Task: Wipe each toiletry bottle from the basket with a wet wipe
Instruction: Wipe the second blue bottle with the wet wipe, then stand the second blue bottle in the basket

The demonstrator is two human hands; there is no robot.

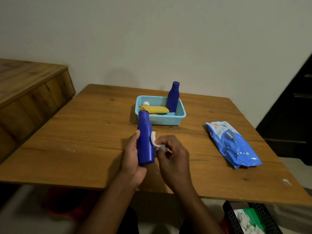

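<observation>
A: Left hand [130, 155] wrapped round the lower body of a blue bottle [145, 141], held tilted above the worktop [84, 132], cap end toward the basket [168, 119].

B: And the right hand [170, 149]?

A: Pinching a small white wet wipe [154, 141] between fingertips, pressed against the bottle's right side about midway up.

B: Step in hand, then?

A: Wiping the 1st bottle, by the look of it; side under the wipe only partly covered. Next move likely calls for turning the bottle in the left grip or sliding the wipe along toward cap and base, keeping a firm hold since wet plastic may slip.

B: Counts?

A: 2 blue bottles: 1 held, 1 standing upright [172, 98] in the basket's right part. 1 yellow bottle [156, 109] lying on its side in the basket, with a white cap. Something orange and green beneath it, too hidden to name. 1 light-blue basket, mid worktop. 1 blue wipes pack [233, 144] lying flat, well apart to the right.

B: Remaining work?

A: Probably at least 2 bottles not yet wiped.
</observation>
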